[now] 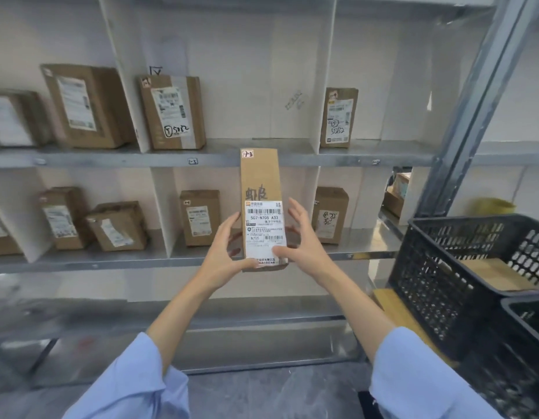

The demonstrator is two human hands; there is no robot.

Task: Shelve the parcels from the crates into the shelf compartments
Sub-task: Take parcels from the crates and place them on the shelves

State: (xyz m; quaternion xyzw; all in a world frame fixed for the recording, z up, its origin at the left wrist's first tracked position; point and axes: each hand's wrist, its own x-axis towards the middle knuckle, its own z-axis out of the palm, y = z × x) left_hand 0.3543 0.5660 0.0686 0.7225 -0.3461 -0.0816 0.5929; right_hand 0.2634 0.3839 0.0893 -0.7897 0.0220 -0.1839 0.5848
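Reaching forward on two outstretched arms, the person holds a tall parcel (260,182) upright before the shelf (110,158), the left hand (224,252) curled round its lower left edge, the right hand (301,237) splayed beside it, thumb pressing the label, with a crate (443,267) close by on the right.
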